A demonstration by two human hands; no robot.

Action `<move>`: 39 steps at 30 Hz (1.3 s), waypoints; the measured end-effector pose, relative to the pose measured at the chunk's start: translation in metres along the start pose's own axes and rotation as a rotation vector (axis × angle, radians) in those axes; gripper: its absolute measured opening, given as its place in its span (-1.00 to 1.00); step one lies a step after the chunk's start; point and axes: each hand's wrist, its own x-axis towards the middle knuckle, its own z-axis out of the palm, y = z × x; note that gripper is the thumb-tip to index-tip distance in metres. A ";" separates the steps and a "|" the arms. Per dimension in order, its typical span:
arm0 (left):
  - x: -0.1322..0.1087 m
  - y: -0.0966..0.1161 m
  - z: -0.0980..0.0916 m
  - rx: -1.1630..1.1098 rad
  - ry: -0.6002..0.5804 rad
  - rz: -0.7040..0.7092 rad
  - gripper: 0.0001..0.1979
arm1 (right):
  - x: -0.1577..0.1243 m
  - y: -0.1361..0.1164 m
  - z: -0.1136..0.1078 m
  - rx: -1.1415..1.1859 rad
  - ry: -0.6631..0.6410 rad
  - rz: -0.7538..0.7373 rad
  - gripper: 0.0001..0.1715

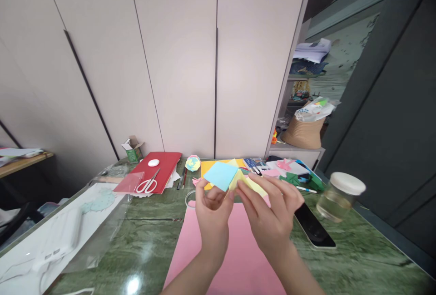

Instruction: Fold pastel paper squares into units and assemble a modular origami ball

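Both of my hands hold a folded paper piece (221,175) up above a pink sheet (235,249). One face of the piece is light blue, and pale yellow parts show at its right. My left hand (214,211) pinches it from below and the left, thumb near the blue-yellow seam. My right hand (269,208) has its thumb and forefinger closed on the yellow flap (240,178), with the other fingers bent behind. The fingers hide part of the folds.
On the left lie a red folder (166,165), white scissors (147,186) and a white power bank (61,236) on paper. A phone (314,226) and a lidded jar (337,199) stand at the right. Behind my hands are a round paper ornament (193,163) and coloured papers.
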 end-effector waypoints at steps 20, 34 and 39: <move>0.001 0.000 -0.002 0.158 -0.016 0.220 -0.66 | -0.004 -0.004 0.003 0.029 0.057 -0.039 -0.75; 0.006 0.001 -0.005 0.211 -0.033 0.111 -0.67 | -0.003 -0.006 0.001 0.002 0.058 0.011 -0.76; 0.009 0.002 -0.006 0.247 -0.013 0.127 -0.71 | 0.001 -0.009 0.002 -0.048 0.020 0.024 -0.83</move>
